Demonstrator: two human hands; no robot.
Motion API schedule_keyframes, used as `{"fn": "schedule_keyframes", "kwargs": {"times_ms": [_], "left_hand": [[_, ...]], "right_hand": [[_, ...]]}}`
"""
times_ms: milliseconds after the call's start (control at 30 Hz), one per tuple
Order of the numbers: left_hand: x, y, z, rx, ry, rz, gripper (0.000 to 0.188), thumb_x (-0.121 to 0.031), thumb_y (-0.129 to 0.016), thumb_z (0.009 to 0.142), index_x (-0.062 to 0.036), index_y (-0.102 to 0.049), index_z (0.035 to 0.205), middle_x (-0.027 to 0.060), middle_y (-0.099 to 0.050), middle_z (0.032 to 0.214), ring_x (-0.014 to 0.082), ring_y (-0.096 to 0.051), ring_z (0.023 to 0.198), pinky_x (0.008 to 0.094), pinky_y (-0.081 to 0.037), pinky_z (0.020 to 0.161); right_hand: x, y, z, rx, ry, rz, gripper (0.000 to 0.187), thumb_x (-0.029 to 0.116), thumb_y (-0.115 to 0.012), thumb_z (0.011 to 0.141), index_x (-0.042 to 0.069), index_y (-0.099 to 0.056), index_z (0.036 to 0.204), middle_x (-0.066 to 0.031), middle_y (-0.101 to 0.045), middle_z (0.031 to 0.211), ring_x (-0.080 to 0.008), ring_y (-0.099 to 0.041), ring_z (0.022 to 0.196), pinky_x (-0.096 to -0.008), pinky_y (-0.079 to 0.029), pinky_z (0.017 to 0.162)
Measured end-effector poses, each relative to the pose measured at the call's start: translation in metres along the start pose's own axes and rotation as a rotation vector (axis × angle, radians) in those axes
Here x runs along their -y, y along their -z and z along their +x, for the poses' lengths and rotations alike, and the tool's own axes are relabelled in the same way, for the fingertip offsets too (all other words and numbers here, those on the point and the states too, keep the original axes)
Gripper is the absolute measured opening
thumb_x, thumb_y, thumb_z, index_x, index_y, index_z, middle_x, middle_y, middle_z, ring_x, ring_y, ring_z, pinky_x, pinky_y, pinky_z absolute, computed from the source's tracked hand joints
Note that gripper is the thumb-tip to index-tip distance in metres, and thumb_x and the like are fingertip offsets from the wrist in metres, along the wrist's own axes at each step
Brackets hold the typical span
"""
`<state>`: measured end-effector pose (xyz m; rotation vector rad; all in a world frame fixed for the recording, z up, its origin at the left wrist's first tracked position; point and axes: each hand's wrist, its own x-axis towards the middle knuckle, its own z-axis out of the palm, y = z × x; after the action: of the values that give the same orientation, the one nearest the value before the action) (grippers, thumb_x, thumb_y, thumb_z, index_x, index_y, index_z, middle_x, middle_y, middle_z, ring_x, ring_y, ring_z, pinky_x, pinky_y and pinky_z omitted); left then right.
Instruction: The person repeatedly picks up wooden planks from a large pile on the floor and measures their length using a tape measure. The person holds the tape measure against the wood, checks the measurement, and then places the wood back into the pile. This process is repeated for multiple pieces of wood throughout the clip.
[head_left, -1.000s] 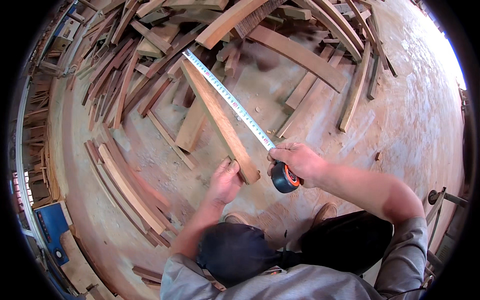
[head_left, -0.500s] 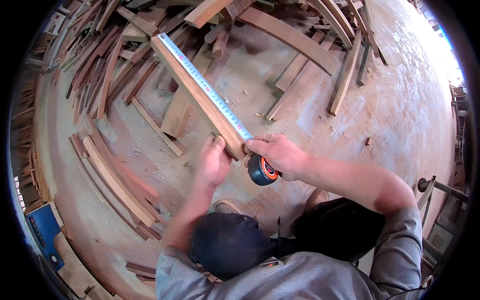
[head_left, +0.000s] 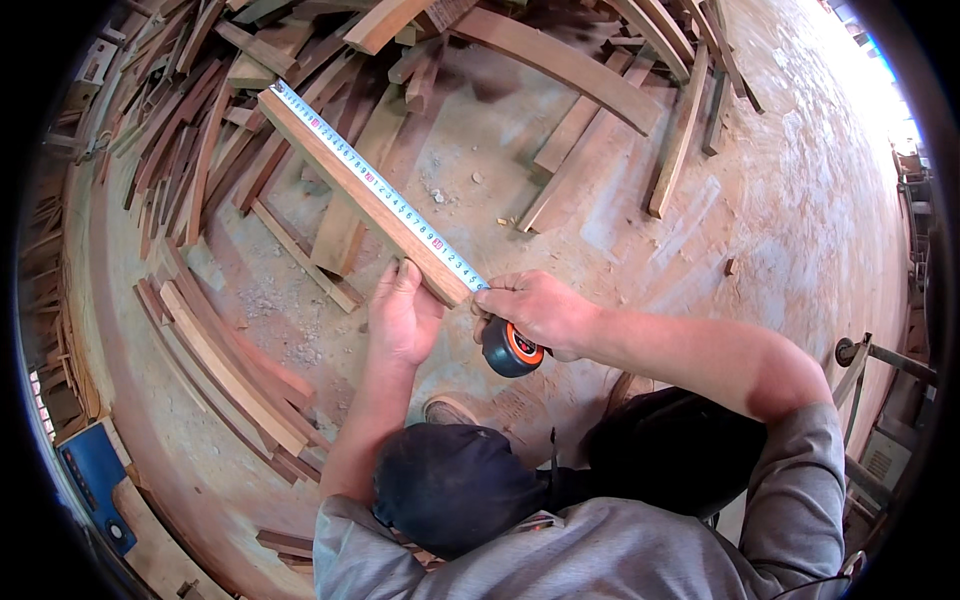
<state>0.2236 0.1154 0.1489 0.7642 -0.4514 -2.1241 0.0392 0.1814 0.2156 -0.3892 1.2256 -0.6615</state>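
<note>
A brown wooden bar (head_left: 350, 185) slants from the upper left down to my hands. My left hand (head_left: 403, 312) grips its near end from the left side, thumb on the edge. Along its right edge lies the extended blade (head_left: 385, 195) of a tape measure, hooked at or close to the far end. With my right hand (head_left: 540, 312) I hold the black and orange tape measure case (head_left: 513, 347) just past the near end. My right thumb and fingers pinch the blade there; the fingers beneath are partly hidden.
A heap of wooden offcuts (head_left: 190, 130) spreads across the far left. Curved boards (head_left: 560, 65) lie at the far side, with more long strips (head_left: 235, 365) on the left floor. A blue panel (head_left: 97, 480) stands at lower left, a metal frame (head_left: 880, 370) at right.
The bar's far end has swung left and slightly down with the tape along it. My right hand and the case have shifted a little left; my left hand has moved slightly left.
</note>
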Motion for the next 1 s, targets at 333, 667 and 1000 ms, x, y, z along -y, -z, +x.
{"fn": "schedule_keyframes", "kwargs": {"times_ms": [333, 667, 1000], "left_hand": [[-0.02, 0.01, -0.018, -0.159, -0.057, 0.377, 0.033, -0.016, -0.056, 0.096, 0.0019, -0.049, 0.123, 0.0107, -0.058, 0.11, 0.0268, -0.064, 0.099, 0.0408, -0.055, 0.084], [-0.033, 0.08, -0.093, -0.681, -0.209, 0.834, 0.034, -0.015, -0.054, 0.095, 0.0034, -0.048, 0.123, 0.0104, -0.058, 0.103, 0.0168, -0.061, 0.09, 0.0319, -0.053, 0.071], [-0.03, 0.186, -0.315, -1.702, -0.456, 0.378, 0.039, -0.034, -0.052, 0.095, 0.002, -0.051, 0.109, 0.0088, -0.058, 0.088, 0.0164, -0.055, 0.066, 0.0299, -0.046, 0.056]], "right_hand": [[0.016, 0.01, 0.0, -0.11, -0.009, 0.103, 0.018, 0.014, -0.056, 0.094, -0.002, -0.061, 0.088, -0.0093, -0.066, 0.08, -0.0165, -0.065, 0.072, -0.0305, -0.053, 0.067], [0.028, 0.001, 0.015, -0.078, 0.055, -0.067, 0.021, 0.017, -0.057, 0.096, -0.003, -0.061, 0.093, -0.0122, -0.065, 0.084, -0.0188, -0.065, 0.077, -0.0319, -0.053, 0.072], [0.013, -0.013, 0.05, 0.002, 0.156, -0.349, 0.021, 0.02, -0.053, 0.099, 0.003, -0.059, 0.089, -0.0093, -0.064, 0.074, -0.0141, -0.059, 0.063, -0.0275, -0.049, 0.06]]}}
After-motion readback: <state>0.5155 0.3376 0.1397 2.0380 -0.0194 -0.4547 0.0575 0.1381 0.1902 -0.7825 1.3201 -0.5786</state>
